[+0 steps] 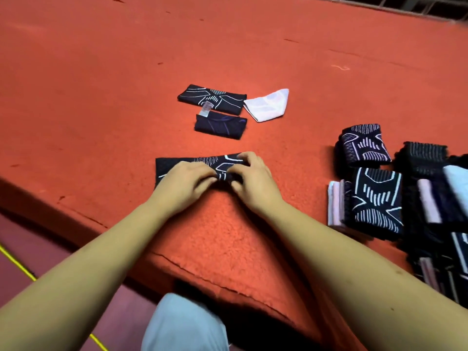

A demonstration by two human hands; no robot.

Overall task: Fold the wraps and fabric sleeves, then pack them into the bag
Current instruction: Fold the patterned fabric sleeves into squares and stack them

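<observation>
A black fabric sleeve with white line patterns lies flat near the front edge of the red carpeted table. My left hand and my right hand both pinch its near edge at the middle, fingers curled on the cloth. Farther back lie a folded black patterned sleeve, a smaller folded dark sleeve with a label, and a folded white wrap. No bag is in view.
A heap of unfolded black patterned sleeves and pale wraps fills the right side of the table. The table's front edge runs diagonally below my arms. My knee in light trousers shows below it.
</observation>
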